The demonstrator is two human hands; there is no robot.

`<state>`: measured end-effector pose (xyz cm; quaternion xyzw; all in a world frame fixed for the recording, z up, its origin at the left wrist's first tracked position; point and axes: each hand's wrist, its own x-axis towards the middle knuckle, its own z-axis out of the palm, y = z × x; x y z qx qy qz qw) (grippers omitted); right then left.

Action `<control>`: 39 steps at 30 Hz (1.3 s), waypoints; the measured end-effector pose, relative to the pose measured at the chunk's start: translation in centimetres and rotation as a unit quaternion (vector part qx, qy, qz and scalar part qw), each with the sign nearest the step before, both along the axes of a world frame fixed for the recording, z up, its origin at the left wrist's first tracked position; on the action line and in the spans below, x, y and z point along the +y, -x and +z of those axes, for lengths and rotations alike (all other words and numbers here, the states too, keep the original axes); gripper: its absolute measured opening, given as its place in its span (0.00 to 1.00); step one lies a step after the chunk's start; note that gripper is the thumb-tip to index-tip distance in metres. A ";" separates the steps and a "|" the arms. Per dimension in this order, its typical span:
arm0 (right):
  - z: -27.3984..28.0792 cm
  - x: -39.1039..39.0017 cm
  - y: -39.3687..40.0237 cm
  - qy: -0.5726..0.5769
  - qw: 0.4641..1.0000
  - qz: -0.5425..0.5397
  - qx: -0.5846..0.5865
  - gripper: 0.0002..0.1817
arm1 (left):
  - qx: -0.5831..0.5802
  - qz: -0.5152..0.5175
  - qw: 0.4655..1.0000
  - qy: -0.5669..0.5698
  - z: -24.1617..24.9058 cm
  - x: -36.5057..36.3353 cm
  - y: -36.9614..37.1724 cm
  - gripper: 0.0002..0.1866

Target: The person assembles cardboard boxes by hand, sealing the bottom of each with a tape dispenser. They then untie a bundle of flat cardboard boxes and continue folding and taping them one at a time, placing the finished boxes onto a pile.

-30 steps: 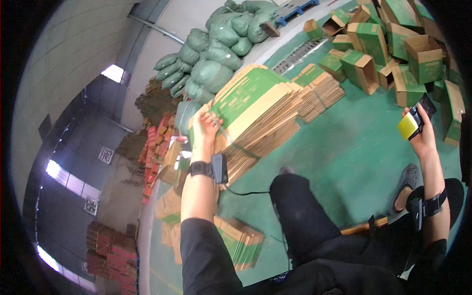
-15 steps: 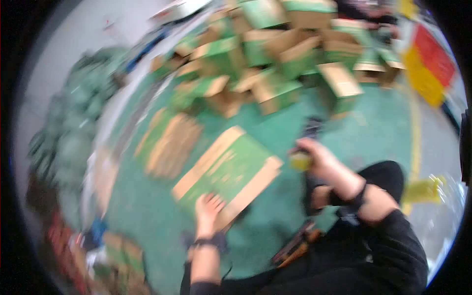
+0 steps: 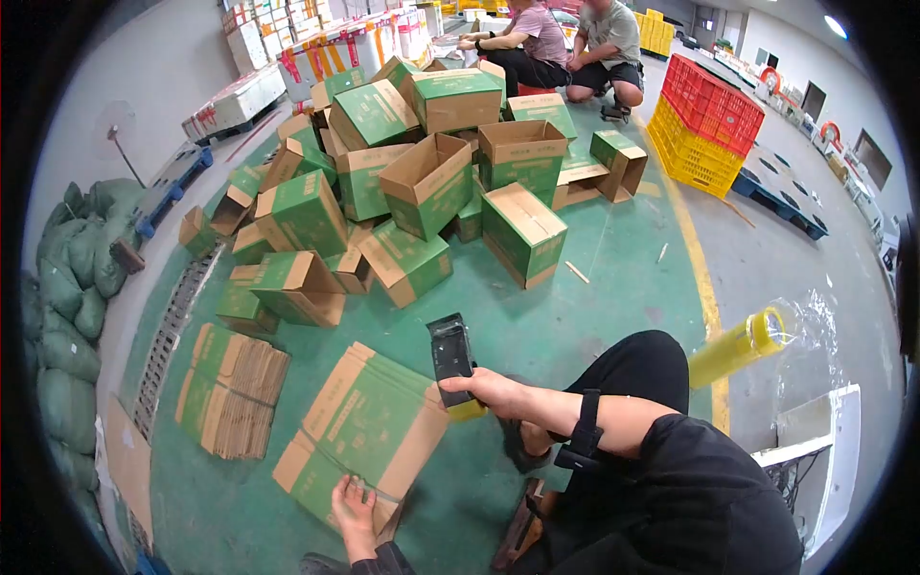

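Observation:
My left hand (image 3: 354, 513) presses down on the near edge of a flattened green and brown carton (image 3: 364, 431) that lies on the green floor. My right hand (image 3: 484, 390) is shut on a black tape dispenser (image 3: 450, 355) with a yellow roll, held just above the carton's right edge. A black strap is around my right wrist. My dark-trousered knee shows at the right.
Several assembled green cartons (image 3: 412, 182) are piled beyond. A stack of flat cartons (image 3: 230, 388) lies left. Green sacks (image 3: 67, 326) line the left wall. Two seated people (image 3: 565, 43) work at the back. Red and yellow crates (image 3: 709, 120) stand right; yellow tape rolls (image 3: 738, 347) lie nearby.
My view swung from the flat-carton stack to the open floor. One flat carton came off the stack and now lies on the floor under my left hand. My right hand brought the dispenser beside it.

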<state>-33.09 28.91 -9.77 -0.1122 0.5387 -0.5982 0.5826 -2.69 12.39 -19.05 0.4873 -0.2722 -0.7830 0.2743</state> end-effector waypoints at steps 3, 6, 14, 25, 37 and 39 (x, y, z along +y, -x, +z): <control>0.6 -0.2 0.3 -0.020 0.999 -0.026 -0.013 0.16 | -0.044 0.003 0.999 0.014 0.9 0.6 -0.2 0.19; 1.2 -2.3 0.7 -0.014 1.000 -0.016 0.007 0.18 | -0.040 0.006 0.999 0.001 2.0 1.6 -1.0 0.18; -8.4 -10.2 2.0 -0.224 0.870 0.147 0.414 0.28 | -0.054 0.041 0.998 -0.009 -0.5 7.3 -5.8 0.18; -20.2 -7.2 5.9 -0.223 0.729 0.170 0.624 0.21 | -0.197 0.044 0.979 -0.014 -0.7 7.9 -4.7 0.09; -22.7 -5.5 4.1 -0.298 0.527 0.282 0.745 0.21 | -0.147 0.053 0.987 -0.042 0.1 6.8 -4.9 0.09; -18.5 -7.2 3.1 -0.291 0.649 0.271 0.648 0.17 | -0.191 0.061 0.978 0.050 0.7 6.6 -5.3 0.08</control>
